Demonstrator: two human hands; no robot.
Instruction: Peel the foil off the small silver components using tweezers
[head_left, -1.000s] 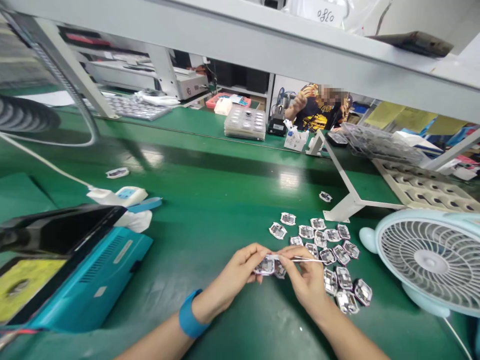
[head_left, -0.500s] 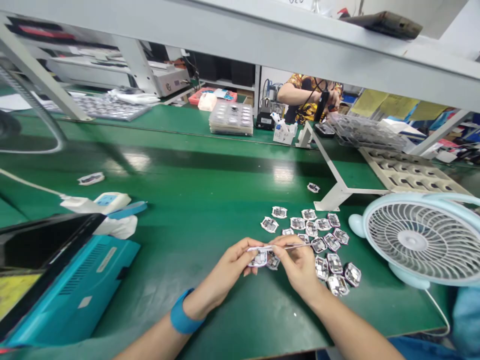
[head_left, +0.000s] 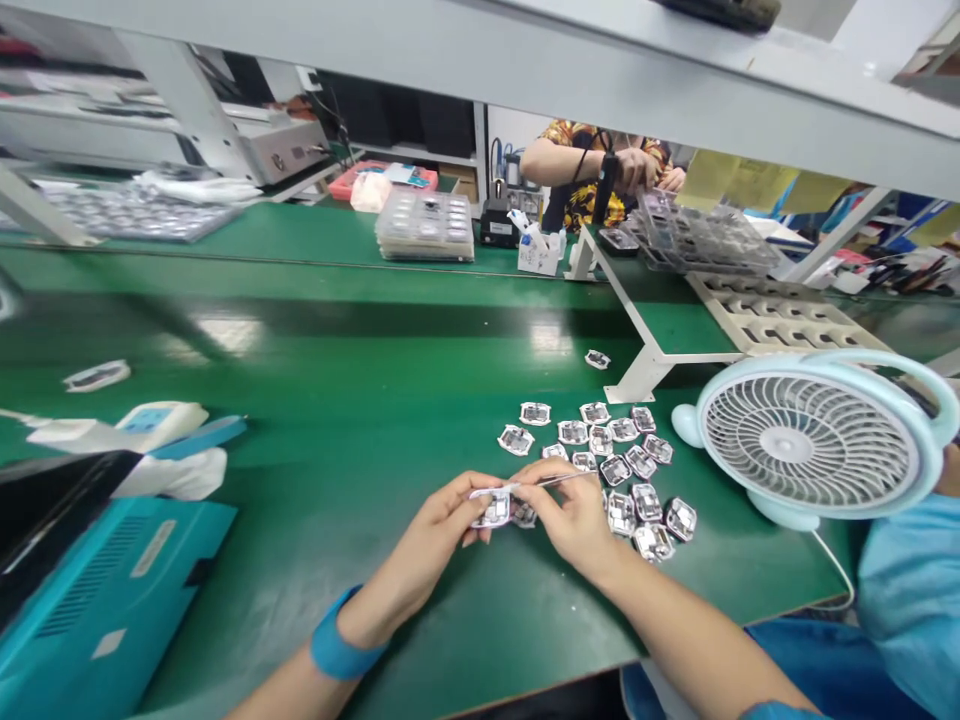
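My left hand (head_left: 431, 540) pinches a small silver-and-white foil-edged part (head_left: 492, 508) between thumb and fingers, and a blue wristband (head_left: 339, 635) circles that wrist. My right hand (head_left: 570, 522) grips fine steel tweezers (head_left: 559, 480), whose tip meets the top edge of the held part. Just below my fingertips lies another such part (head_left: 523, 515), partly hidden by my hands. Several matching parts lie loose in a cluster (head_left: 619, 470) on the green bench mat (head_left: 420, 370), to the right of my right hand.
A pale blue desk fan (head_left: 814, 445) stands right of the cluster. A teal case (head_left: 112, 600) and a white device (head_left: 142, 430) sit at left. Across the bench, a co-worker's hands (head_left: 637, 170) work above stacked transparent trays (head_left: 701, 235). A grey shelf runs overhead.
The whole scene has slid left and up in the picture as the view turned. My hands keep the same hold. The co-worker's hands have moved toward the transparent trays.
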